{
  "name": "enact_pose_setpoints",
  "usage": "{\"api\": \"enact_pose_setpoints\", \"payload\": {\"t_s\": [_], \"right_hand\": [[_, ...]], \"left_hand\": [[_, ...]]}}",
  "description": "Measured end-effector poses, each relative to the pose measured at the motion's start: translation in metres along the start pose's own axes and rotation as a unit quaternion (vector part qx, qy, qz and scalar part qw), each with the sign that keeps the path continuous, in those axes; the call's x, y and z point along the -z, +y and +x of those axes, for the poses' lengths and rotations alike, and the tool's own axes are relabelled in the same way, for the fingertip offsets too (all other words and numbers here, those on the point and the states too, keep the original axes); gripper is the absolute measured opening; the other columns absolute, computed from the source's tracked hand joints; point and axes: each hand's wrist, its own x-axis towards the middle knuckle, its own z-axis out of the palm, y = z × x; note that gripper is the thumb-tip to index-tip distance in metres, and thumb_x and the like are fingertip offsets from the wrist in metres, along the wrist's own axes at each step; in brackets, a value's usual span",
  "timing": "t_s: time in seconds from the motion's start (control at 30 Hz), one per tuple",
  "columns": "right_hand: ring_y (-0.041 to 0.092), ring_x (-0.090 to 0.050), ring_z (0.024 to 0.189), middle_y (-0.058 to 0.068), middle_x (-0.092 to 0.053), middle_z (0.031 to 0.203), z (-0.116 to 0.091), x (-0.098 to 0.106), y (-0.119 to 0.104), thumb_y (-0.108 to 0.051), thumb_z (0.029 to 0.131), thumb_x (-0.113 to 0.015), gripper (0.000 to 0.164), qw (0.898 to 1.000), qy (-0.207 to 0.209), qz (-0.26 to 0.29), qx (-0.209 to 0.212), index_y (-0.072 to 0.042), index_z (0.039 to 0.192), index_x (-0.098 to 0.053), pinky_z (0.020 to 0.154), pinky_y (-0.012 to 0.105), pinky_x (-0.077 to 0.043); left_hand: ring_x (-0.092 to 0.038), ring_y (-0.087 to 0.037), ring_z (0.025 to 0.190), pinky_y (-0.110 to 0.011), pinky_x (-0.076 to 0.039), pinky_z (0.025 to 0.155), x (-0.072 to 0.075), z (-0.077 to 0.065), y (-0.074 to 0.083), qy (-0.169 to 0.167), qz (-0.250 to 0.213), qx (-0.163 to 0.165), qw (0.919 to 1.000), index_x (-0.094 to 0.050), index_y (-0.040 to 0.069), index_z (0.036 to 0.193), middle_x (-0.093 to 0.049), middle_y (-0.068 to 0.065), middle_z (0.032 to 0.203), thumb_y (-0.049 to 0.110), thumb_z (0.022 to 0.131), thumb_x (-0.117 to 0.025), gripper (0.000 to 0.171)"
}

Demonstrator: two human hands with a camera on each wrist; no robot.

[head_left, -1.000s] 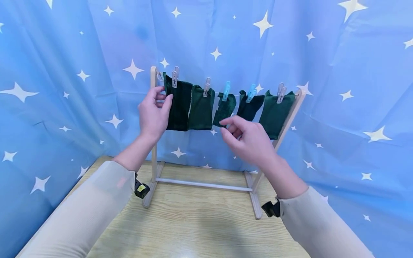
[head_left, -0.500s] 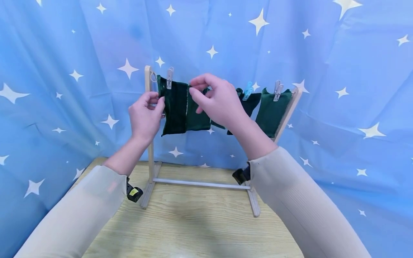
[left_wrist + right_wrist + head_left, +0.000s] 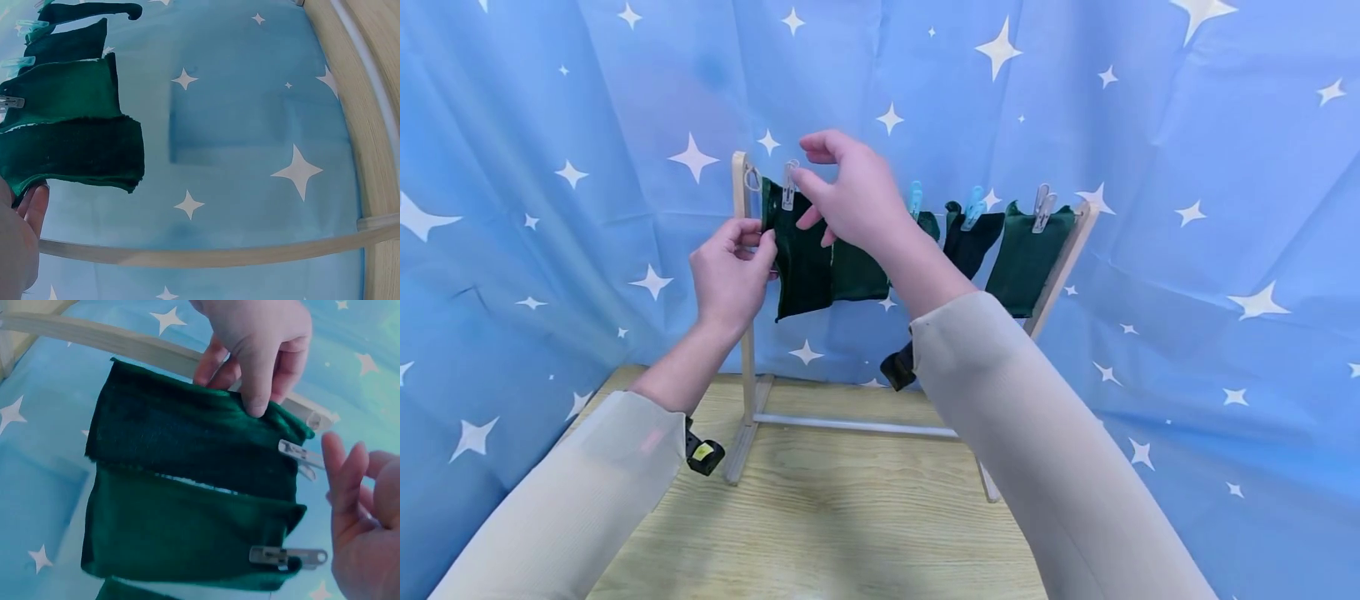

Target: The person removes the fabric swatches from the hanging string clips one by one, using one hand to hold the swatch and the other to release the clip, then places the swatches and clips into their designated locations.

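Note:
A dark green cloth (image 3: pixel 805 258) hangs leftmost on the line of a wooden rack, under a clear clothespin (image 3: pixel 787 187). My left hand (image 3: pixel 730 271) pinches this cloth's left edge between thumb and fingers; in the right wrist view the thumb lies over the edge. My right hand (image 3: pixel 857 196) is raised in front of the cloths, fingers parted, thumb close to the clothespin. Seen from the right wrist, its fingertips (image 3: pixel 334 450) are right by the handle end of that clothespin (image 3: pixel 300 453); I cannot tell whether they touch it. A second green cloth (image 3: pixel 187 528) hangs alongside.
Farther right hang a dark cloth (image 3: pixel 973 242) under a blue clothespin (image 3: pixel 974 208) and a green cloth (image 3: pixel 1030 258) under a clear one. The rack's left post (image 3: pixel 742 292) stands beside my left hand. A starry blue curtain (image 3: pixel 1187 292) backs the wooden tabletop (image 3: pixel 835 508).
My right hand has moved left and up across the cloths to the leftmost clothespin. My left hand keeps its pinch and has drawn the cloth's edge slightly lower.

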Motion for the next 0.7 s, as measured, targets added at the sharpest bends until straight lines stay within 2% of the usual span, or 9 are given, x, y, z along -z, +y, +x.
{"api": "enact_pose_setpoints", "payload": {"t_s": [0.23,0.43,0.57,0.7], "right_hand": [[0.021,-0.082,0.095,-0.006,-0.043,0.175,0.014,-0.013,-0.002,-0.036,0.115,-0.058,0.057,0.999,-0.019,0.028,-0.032,-0.023,0.168,-0.044,0.072,0.031,-0.065],[0.019,-0.082,0.095,-0.005,-0.038,0.178,0.019,-0.019,0.001,-0.032,0.114,-0.06,0.064,0.992,-0.031,0.112,-0.057,-0.026,0.173,-0.036,0.071,0.029,-0.064],[0.02,-0.082,0.093,-0.007,-0.039,0.177,0.02,-0.022,0.006,-0.028,0.113,-0.063,0.069,0.986,-0.034,0.149,-0.066,-0.025,0.174,-0.032,0.069,0.027,-0.063],[0.024,-0.081,0.093,-0.006,-0.043,0.174,0.02,-0.024,0.009,-0.028,0.112,-0.064,0.066,0.988,-0.029,0.145,-0.053,-0.023,0.173,-0.037,0.068,0.026,-0.062]], "left_hand": [[-0.06,0.014,0.069,-0.007,-0.053,0.065,0.004,0.0,-0.001,-0.001,0.013,0.005,0.9999,-0.075,-0.005,0.125,-0.081,-0.021,0.11,0.014,0.109,-0.069,0.026],[-0.06,0.015,0.07,-0.006,-0.053,0.066,0.006,0.001,-0.001,0.002,0.016,-0.001,0.9999,-0.076,-0.005,0.123,-0.081,-0.021,0.108,0.014,0.109,-0.069,0.025],[-0.061,0.015,0.069,-0.007,-0.053,0.066,0.005,-0.001,-0.002,-0.001,0.014,-0.002,0.9999,-0.075,-0.005,0.122,-0.081,-0.021,0.108,0.014,0.108,-0.07,0.024],[-0.062,0.014,0.07,-0.007,-0.054,0.067,0.004,-0.001,-0.003,-0.002,0.012,-0.002,0.9999,-0.076,-0.005,0.122,-0.081,-0.021,0.107,0.014,0.108,-0.07,0.023]]}}
